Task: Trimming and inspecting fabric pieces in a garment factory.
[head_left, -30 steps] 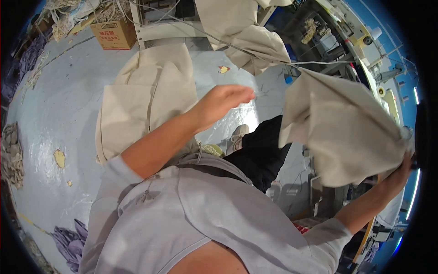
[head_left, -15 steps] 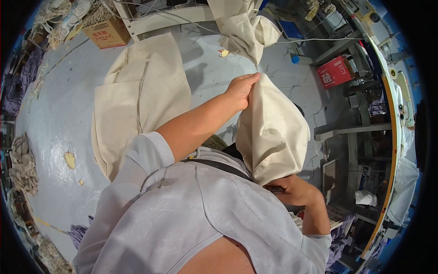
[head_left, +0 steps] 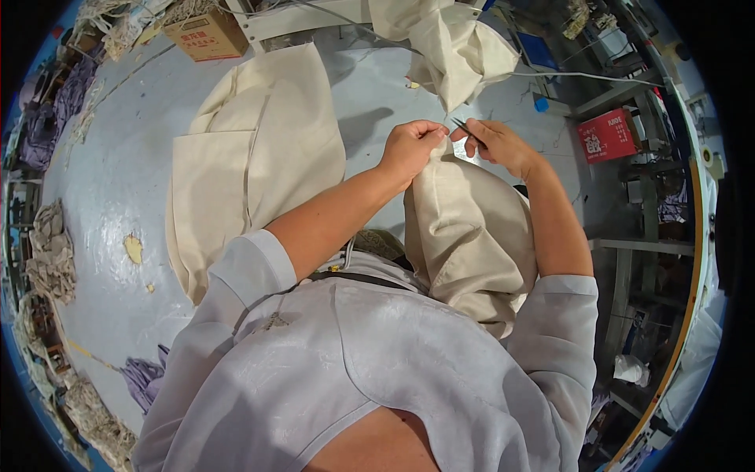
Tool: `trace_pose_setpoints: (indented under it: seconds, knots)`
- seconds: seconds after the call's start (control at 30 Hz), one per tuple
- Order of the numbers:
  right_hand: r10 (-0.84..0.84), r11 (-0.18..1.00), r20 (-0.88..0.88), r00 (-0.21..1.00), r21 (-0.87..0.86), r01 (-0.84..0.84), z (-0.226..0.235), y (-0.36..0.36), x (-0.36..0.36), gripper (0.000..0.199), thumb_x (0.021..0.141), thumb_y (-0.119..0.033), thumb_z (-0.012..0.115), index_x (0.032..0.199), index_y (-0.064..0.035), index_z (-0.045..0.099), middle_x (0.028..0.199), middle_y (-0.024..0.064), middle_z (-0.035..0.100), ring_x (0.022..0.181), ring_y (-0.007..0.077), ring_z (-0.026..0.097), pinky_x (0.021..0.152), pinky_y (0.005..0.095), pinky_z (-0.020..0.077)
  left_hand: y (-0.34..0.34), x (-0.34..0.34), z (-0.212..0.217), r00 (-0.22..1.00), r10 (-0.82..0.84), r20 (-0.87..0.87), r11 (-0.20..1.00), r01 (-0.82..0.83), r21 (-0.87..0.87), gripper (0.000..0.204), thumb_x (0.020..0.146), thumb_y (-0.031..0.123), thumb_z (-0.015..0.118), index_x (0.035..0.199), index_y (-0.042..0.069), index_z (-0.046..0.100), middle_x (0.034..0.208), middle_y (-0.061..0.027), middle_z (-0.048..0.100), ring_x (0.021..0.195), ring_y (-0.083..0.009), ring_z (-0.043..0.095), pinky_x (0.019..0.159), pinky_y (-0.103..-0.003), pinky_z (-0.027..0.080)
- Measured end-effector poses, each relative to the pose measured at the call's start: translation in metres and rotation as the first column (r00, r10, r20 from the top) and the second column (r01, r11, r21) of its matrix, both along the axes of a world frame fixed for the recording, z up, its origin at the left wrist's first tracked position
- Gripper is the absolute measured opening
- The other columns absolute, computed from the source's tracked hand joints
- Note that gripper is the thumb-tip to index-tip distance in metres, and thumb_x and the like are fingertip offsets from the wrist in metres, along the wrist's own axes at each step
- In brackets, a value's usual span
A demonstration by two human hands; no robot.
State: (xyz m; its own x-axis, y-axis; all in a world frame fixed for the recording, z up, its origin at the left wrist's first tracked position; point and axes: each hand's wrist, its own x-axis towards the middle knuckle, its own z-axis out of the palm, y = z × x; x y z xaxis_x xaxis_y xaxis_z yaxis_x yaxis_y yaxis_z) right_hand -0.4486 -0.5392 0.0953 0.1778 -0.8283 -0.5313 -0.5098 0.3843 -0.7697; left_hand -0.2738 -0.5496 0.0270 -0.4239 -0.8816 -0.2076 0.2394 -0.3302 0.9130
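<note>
My left hand (head_left: 409,152) pinches the top corner of a cream fabric piece (head_left: 474,216), which drapes down over my lap. Close beside it, my right hand (head_left: 505,148) is closed around small dark thread snips (head_left: 461,125). Their pointed tips are directed at the narrow gap between the held corner and a bunched cream fabric bundle (head_left: 465,59) hanging just beyond. Whether a thread joins the two pieces there is too fine to make out clearly. Another large cream fabric piece (head_left: 295,141) with a seam lies to the left of my left forearm.
A brown cardboard box (head_left: 206,37) stands at the far left, near a white table frame (head_left: 307,23). On the right are a red box (head_left: 605,135) and a long workbench edge (head_left: 696,259). Piles of crumpled cloth (head_left: 51,252) line the left side. A pale cable (head_left: 582,76) crosses the far right.
My right hand has come up from beside my waist to the fabric corner, now with snips in it. My left hand stays pinched on the corner. The view has shifted slightly.
</note>
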Motion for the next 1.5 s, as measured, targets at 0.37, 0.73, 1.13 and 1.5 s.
trace_pose_setpoints:
  seconds: [0.37, 0.73, 1.13, 1.5]
  knots:
    - [0.059, 0.996, 0.038, 0.998, 0.062, -0.061, -0.017, -0.019, 0.005, 0.044, 0.09, -0.042, 0.04, 0.094, -0.0035, 0.061, 0.061, -0.0034, 0.042, 0.053, 0.0051, 0.032, 0.047, 0.0189, 0.0264, -0.007, 0.009, -0.005, 0.999, 0.019, -0.043, 1.0, -0.018, 0.021, 0.016, 0.087, 0.011, 0.05, 0.088, 0.0, 0.061, 0.083, -0.0045, 0.061, 0.072, -0.0076, 0.052, 0.066, -0.022, 0.043]
    - [0.113, 0.991, 0.005, 0.994, -0.074, -0.112, -0.026, -0.024, 0.012, 0.04, 0.086, -0.041, 0.049, 0.09, -0.0033, 0.063, 0.076, 0.0009, 0.056, 0.068, 0.0105, 0.044, 0.063, 0.0239, 0.0405, -0.01, 0.008, -0.006, 0.999, -0.03, -0.01, 0.999, 0.03, -0.038, 0.015, 0.085, 0.009, 0.051, 0.086, -0.002, 0.061, 0.084, -0.0054, 0.062, 0.073, -0.0085, 0.054, 0.066, -0.023, 0.045]
    - [-0.033, 0.894, 0.078, 0.996, -0.443, 0.064, 0.058, 0.099, -0.011, 0.069, 0.049, -0.052, 0.078, 0.094, -0.0027, 0.058, 0.084, -0.0012, 0.056, 0.065, 0.0053, 0.039, 0.055, 0.0195, 0.0315, -0.01, 0.019, 0.046, 0.974, 0.124, -0.189, 0.992, -0.118, 0.039, 0.014, 0.084, 0.011, 0.055, 0.085, -0.001, 0.062, 0.075, -0.0024, 0.057, 0.068, -0.009, 0.05, 0.063, -0.022, 0.043]
    - [-0.29, 0.417, -0.105, 0.951, -0.909, 0.027, 0.036, 0.208, 0.084, 0.077, 0.052, -0.015, 0.082, 0.119, -0.0031, 0.046, 0.129, 0.0118, 0.037, 0.059, 0.0094, 0.043, 0.053, 0.0197, 0.0382, 0.0, 0.01, 0.129, 0.872, 0.164, -0.462, 0.978, -0.085, 0.188, 0.008, 0.08, 0.004, 0.058, 0.084, -0.003, 0.058, 0.078, -0.0086, 0.059, 0.068, -0.0173, 0.057, 0.062, -0.033, 0.05]
